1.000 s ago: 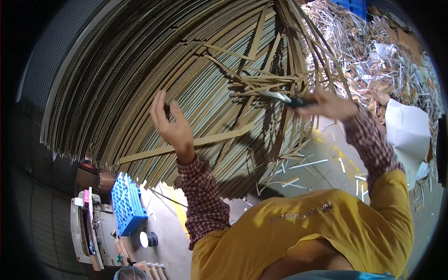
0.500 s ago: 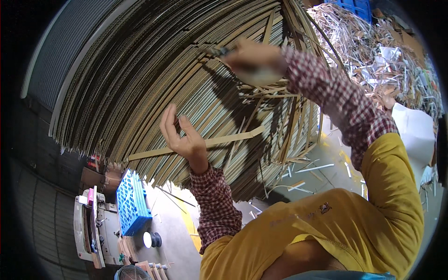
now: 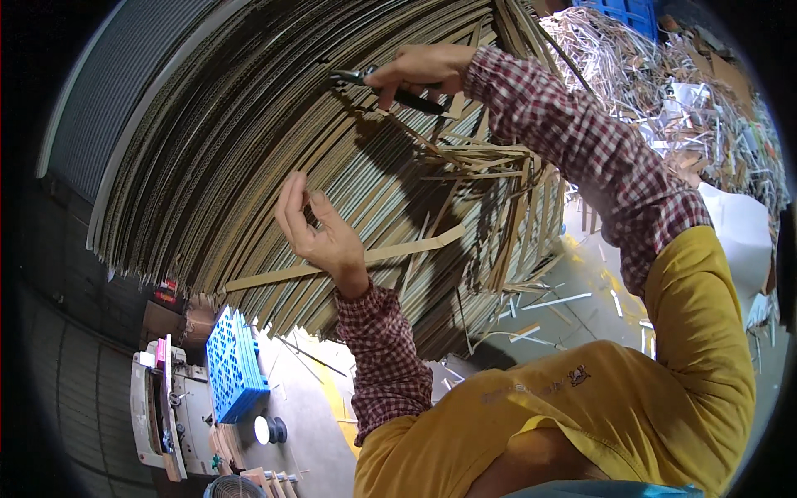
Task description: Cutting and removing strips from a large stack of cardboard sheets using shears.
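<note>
In my right hand [image 3: 425, 68] is a pair of pliers [image 3: 421, 102] with dark handles. Its jaws point left, at the edges of a big stack of corrugated cardboard sheets [image 3: 249, 158]. Whether the jaws grip anything I cannot tell. My left hand [image 3: 322, 236] is lower down in front of the stack, palm turned up, fingers loosely curled and apart, holding nothing. Behind its wrist a long cardboard strip [image 3: 415, 247] lies slanting across the sheet edges. Below the pliers, a tangle of thin cardboard strips [image 3: 481, 158] hangs off the stack.
A large heap of shredded strips [image 3: 614, 66] fills the upper right, beside a blue crate [image 3: 627, 15]. Offcuts litter the floor [image 3: 573, 332]. At lower left are blue plastic pallets [image 3: 232, 365], a pale machine [image 3: 154, 407], a spool [image 3: 270, 428] and a fan [image 3: 234, 488].
My right hand has moved slightly up and left with the pliers, now sharper in view. My left hand has shifted a little left and upward. The stack looks the same.
</note>
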A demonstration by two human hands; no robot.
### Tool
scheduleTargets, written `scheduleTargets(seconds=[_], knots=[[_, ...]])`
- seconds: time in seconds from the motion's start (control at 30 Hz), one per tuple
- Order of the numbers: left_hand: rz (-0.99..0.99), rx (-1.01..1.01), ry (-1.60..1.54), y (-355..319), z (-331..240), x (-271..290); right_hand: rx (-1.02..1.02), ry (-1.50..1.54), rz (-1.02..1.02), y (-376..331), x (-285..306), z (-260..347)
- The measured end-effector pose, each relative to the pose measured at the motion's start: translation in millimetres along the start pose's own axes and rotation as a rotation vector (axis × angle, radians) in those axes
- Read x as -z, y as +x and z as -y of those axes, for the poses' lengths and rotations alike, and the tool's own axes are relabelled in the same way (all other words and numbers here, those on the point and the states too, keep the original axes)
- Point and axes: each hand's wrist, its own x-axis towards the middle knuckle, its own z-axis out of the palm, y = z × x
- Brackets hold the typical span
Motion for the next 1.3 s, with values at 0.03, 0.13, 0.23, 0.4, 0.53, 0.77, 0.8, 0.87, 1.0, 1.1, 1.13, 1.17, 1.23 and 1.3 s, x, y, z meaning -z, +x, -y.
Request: scheduleTargets(seconds=[0.03,0.13,0.23,0.4,0.53,0.77,0.8,0.87,1.0,1.1,1.13,1.17,1.23,1.3], knots=[[0.002,0.001,0.014,-0.8,-0.5,3.7,0.027,0.034,-0.033,1.7,-2.3,3.6],[0.006,0.071,0.02,0.6,-4.1,11.1,0.136,0.025,-0.016,-12.0,-15.7,-3.3],[-0.067,0.033,-0.049,3.2,-7.3,13.4,0.043,-0.043,-0.015,-56.8,-31.4,-49.8],[0.185,-0.057,-0.018,-20.1,-0.1,-0.2,-0.42,0.018,-0.201,-172.9,-33.1,-179.3],[0.636,0.21,0.01,-55.4,19.6,-24.8,-0.231,0.002,-0.03,-235.6,18.4,-188.3],[0.469,0.167,-0.001,-67.3,29.1,-32.6,-0.088,-0.164,-0.038,-144.2,29.6,-39.6],[0.43,0.171,-0.015,-65.6,25.7,-29.9,0.047,-0.165,-0.098,-125.8,29.5,-25.0],[0.397,0.192,-0.012,-62.5,19.5,-22.0,0.043,-0.207,-0.034,-73.7,26.0,-0.1],[0.324,0.2,0.024,-60.0,17.9,0.4,0.065,-0.07,0.01,-7.0,21.0,25.4],[0.285,0.198,0.055,-59.3,19.1,13.5,0.112,-0.105,-0.067,20.7,18.3,23.6],[0.251,0.21,0.049,-58.3,17.5,16.0,0.106,-0.101,-0.037,25.3,16.4,17.9],[0.228,0.219,0.032,-56.4,14.4,17.4,0.119,-0.007,0.015,25.2,11.8,9.4],[0.218,0.241,0.034,-49.5,4.9,18.0,0.313,0.065,-0.054,13.6,-4.1,-13.9],[0.137,0.068,0.102,-37.5,-6.3,16.8,0.171,-0.085,-0.106,-25.5,-11.1,-50.2]])
